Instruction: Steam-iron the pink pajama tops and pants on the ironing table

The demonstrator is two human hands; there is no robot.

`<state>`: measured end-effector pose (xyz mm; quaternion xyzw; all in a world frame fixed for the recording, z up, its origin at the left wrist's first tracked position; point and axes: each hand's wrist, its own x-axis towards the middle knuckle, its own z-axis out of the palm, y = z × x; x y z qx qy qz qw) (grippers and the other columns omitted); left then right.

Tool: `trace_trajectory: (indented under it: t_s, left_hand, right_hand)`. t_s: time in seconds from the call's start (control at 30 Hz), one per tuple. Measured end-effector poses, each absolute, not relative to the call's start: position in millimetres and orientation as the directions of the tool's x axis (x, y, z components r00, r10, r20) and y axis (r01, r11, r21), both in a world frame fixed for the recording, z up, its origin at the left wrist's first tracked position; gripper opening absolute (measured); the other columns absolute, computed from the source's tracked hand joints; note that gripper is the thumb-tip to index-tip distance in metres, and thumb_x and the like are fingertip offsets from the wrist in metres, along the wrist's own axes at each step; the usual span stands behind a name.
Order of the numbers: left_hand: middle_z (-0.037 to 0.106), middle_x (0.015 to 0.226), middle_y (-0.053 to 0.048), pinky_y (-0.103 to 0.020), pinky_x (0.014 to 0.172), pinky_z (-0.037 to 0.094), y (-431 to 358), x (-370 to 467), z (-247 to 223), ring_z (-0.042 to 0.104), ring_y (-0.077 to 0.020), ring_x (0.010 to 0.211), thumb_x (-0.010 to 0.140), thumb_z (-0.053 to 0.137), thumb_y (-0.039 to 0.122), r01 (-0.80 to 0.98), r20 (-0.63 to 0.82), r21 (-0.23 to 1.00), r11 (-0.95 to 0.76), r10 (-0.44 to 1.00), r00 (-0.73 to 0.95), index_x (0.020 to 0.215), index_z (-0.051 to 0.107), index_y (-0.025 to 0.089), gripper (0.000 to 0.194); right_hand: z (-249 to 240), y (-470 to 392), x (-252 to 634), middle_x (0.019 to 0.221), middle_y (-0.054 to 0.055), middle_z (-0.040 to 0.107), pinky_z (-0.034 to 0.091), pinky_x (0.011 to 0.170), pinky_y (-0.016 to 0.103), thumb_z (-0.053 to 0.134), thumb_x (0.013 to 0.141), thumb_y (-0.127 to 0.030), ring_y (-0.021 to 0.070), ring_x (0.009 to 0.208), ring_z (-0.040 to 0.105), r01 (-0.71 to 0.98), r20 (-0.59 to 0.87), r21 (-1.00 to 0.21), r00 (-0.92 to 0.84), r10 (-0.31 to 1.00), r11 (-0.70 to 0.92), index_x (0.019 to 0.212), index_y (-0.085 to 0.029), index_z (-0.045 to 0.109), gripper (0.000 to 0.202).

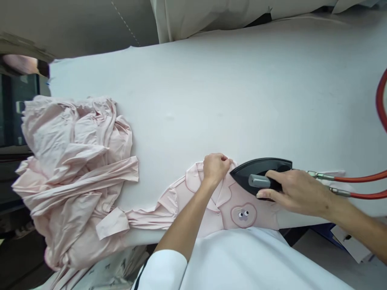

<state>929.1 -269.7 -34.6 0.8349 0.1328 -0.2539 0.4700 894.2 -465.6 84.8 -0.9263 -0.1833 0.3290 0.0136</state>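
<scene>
Apparently pressing: right hand [294,191] grips a black, pointed iron [255,169] over the pale-pink cloth shirt [211,221]; left hand [215,167] pinches its collar [224,194], which the next stroke likely needs taut.

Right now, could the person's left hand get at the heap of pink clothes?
Probably yes. Nothing tall stands between the left hand and the heap, only the pink shirt with its low sleeve. That hand seems to pinch the collar, so it would first need to let go.
</scene>
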Motion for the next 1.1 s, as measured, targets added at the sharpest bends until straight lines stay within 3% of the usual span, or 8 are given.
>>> trace_trajectory:
  t_s: [0.3, 0.47, 0.57, 0.73, 0.83, 0.93, 1.0, 1.1]
  left_hand:
    - [0.073, 0.068, -0.002, -0.029, 0.078, 0.05, -263.9, 930.7, -41.4, 0.067, -0.018, 0.075, 0.073, 0.074, 0.025, 0.462, -0.529, 0.771, -0.439, -0.037, 0.848, 0.064, 0.075, 0.021, 0.01]
    - [0.072, 0.069, -0.002, -0.029, 0.079, 0.049, -263.9, 928.6, -41.8, 0.067, -0.0174, 0.075, 0.074, 0.073, 0.024, 0.463, -0.527, 0.774, -0.432, -0.034, 0.849, 0.063, 0.074, 0.021, 0.012]
    - [0.071, 0.068, -0.003, -0.028, 0.076, 0.05, -265.2, 930.8, -41.1, 0.066, -0.0171, 0.072, 0.073, 0.073, 0.025, 0.462, -0.537, 0.771, -0.438, -0.057, 0.842, 0.063, 0.073, 0.019, 0.012]
    - [0.063, 0.056, -0.002, -0.027, 0.06, 0.047, -248.2, 932.6, -26.9, 0.058, -0.0154, 0.054, 0.076, 0.07, 0.037, 0.511, -0.63, 0.727, -0.458, -0.152, 0.761, 0.074, 0.075, 0.016, 0.021]
    - [0.064, 0.061, -0.001, -0.026, 0.065, 0.046, -206.7, 887.0, -9.3, 0.06, -0.015, 0.062, 0.074, 0.072, 0.038, 0.414, -0.468, 0.8, -0.435, -0.021, 0.883, 0.085, 0.076, 0.018, 0.024]
    - [0.065, 0.063, 0.0, -0.024, 0.059, 0.045, -152.7, 787.4, -1.6, 0.056, -0.0131, 0.056, 0.07, 0.073, 0.041, 0.502, -0.525, 0.849, -0.165, -0.151, 0.838, 0.09, 0.076, 0.02, 0.029]
    - [0.067, 0.064, -0.003, -0.024, 0.054, 0.044, -123.3, 714.2, -11.2, 0.056, -0.0128, 0.053, 0.065, 0.075, 0.039, 0.729, -0.667, 0.684, 0.021, -0.387, 0.637, 0.081, 0.076, 0.018, 0.027]
    - [0.056, 0.042, -0.003, -0.023, 0.039, 0.032, -106.6, 642.1, -40.9, 0.044, -0.0116, 0.035, 0.056, 0.079, 0.037, 0.892, -0.828, 0.452, -0.002, -0.372, 0.419, 0.049, 0.064, 0.015, 0.027]
  right_hand:
    - [63.6, -390.2, 864.6, 0.071, 0.015, 0.065, 0.038, 0.058, 0.034, 0.031, 0.096, -0.061, 0.0341, 0.071, 0.066, 0.371, -0.774, -0.098, 0.555, 0.305, -0.924, 0.091, -0.015, 0.057, 0.053]
    - [71.9, -402.6, 857.3, 0.071, 0.013, 0.066, 0.04, 0.06, 0.034, 0.042, 0.092, -0.06, 0.0319, 0.069, 0.066, 0.477, -0.801, -0.175, 0.439, 0.406, -0.861, 0.087, -0.017, 0.06, 0.047]
    - [75.2, -434.0, 873.9, 0.07, 0.01, 0.066, 0.037, 0.058, 0.031, 0.043, 0.088, -0.07, 0.0289, 0.067, 0.065, 0.409, -0.766, -0.083, 0.557, 0.321, -0.909, 0.085, -0.018, 0.059, 0.054]
    - [78.7, -526.2, 932.5, 0.071, 0.014, 0.064, 0.038, 0.064, 0.033, 0.022, 0.083, -0.085, 0.021, 0.069, 0.061, -0.027, -0.542, -0.008, 0.84, -0.019, -1.0, 0.089, -0.013, 0.063, 0.084]
    - [93.2, -577.5, 926.4, 0.096, 0.027, 0.065, 0.038, 0.069, 0.042, 0.014, 0.074, -0.092, 0.0308, 0.092, 0.062, -0.169, -0.233, -0.011, 0.959, -0.162, -0.985, 0.115, -0.003, 0.062, 0.109]
    - [103.2, -598.1, 850.6, 0.11, 0.03, 0.063, 0.038, 0.071, 0.049, 0.034, 0.076, -0.089, 0.0368, 0.105, 0.058, -0.284, 0.043, 0.027, 0.958, -0.283, -0.958, 0.127, -0.012, 0.058, 0.095]
    - [95.7, -589.1, 775.1, 0.085, 0.023, 0.067, 0.04, 0.065, 0.048, 0.048, 0.076, -0.08, 0.0313, 0.079, 0.063, -0.45, -0.155, -0.052, 0.885, -0.438, -0.891, 0.099, -0.027, 0.07, 0.062]
    - [65.1, -550.9, 679.4, 0.079, 0.018, 0.067, 0.042, 0.054, 0.046, 0.044, 0.078, -0.074, 0.0275, 0.057, 0.06, -0.586, -0.683, -0.199, 0.658, -0.318, -0.785, 0.085, -0.032, 0.069, 0.05]
